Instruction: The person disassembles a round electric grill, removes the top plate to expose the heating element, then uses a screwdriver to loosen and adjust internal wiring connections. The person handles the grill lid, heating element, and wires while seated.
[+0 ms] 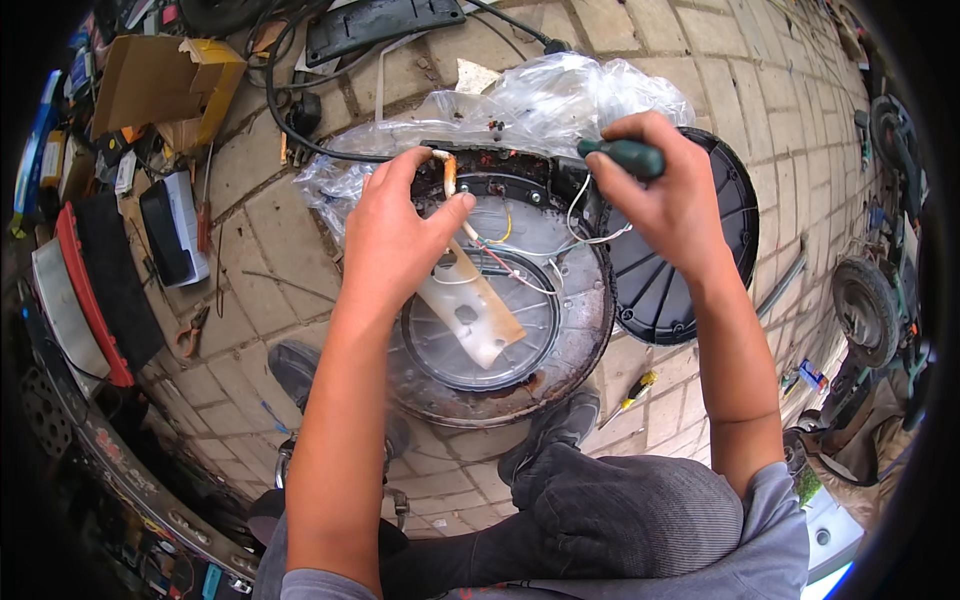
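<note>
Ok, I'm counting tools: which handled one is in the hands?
The green-handled tool, gripped in the right hand; the yellow-handled screwdriver and orange-handled pliers lie on the paving.

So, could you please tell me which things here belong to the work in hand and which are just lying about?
Seemingly in the work:
- green-handled tool, in the right hand
- orange-white piece, at the left hand
- wires
- round housing

Apparently lying about:
- pliers
- cardboard box
- red screwdriver
</note>
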The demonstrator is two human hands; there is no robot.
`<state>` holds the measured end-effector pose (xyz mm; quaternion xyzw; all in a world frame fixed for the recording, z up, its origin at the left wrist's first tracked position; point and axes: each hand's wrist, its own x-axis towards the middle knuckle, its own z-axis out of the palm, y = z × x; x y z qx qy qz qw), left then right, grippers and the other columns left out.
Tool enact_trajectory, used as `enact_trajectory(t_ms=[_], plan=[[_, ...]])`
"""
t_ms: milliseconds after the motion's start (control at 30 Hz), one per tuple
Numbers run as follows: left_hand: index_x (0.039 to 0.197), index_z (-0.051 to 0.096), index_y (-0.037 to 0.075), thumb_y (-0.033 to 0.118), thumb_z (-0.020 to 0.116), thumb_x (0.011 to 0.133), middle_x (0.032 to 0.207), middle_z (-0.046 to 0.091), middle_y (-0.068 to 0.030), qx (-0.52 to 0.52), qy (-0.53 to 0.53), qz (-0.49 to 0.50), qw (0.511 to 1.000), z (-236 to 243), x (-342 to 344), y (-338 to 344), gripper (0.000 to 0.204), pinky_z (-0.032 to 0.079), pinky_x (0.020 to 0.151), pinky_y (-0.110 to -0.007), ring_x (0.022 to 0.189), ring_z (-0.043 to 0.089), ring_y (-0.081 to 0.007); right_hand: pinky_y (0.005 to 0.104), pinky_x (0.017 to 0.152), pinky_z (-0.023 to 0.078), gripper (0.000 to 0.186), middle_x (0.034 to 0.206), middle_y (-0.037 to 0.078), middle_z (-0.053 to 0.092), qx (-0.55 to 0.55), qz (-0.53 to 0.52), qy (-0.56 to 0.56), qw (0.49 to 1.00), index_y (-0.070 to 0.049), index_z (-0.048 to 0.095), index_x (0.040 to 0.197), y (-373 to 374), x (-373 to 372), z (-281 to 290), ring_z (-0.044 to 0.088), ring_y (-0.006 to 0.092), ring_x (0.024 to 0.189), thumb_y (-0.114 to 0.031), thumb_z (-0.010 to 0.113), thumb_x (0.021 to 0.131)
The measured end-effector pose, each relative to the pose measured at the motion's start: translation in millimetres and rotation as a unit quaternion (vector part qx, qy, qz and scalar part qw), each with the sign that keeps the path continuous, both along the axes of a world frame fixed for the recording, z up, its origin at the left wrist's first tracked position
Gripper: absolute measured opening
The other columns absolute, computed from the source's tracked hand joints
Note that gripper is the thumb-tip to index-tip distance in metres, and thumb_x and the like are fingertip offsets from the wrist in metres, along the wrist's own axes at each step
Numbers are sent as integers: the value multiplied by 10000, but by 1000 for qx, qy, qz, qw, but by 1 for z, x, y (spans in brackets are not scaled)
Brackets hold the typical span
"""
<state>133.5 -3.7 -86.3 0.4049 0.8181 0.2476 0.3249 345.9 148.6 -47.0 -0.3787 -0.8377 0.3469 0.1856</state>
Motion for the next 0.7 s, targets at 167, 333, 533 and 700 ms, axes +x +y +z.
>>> enact_trajectory(t_ms=[167,333,533,700], plan=[[1348,599,6,298,827,819,1279,652,-193,3,5,-6,1000,-1,0,-1,646,504,1002,-410,1162,647,-332,345,668,558,263,875,100,679,55,70,29,996,-65,665,1000,-9,10,17,692,297,754,-95,815,786],[1341,603,4,299,831,814,1270,655,-193,10,0,2,1000,-2,0,-1,645,505,996,-410,1157,648,-335,359,665,560,243,878,99,680,43,102,10,994,-76,668,993,-9,9,6,691,301,756,-119,803,796],[1340,603,0,299,833,812,1269,655,-197,11,-7,2,1000,-2,0,0,649,506,995,-410,1151,648,-337,377,608,532,233,812,76,633,96,128,-3,987,-101,662,968,-12,8,0,654,293,688,-123,800,781],[1338,603,-3,297,831,814,1264,657,-200,8,-5,2,1000,-1,0,-1,646,504,996,-412,1146,650,-339,392,563,497,229,769,59,581,153,170,-24,973,-121,649,947,-11,3,-1,615,280,625,-132,795,771]])
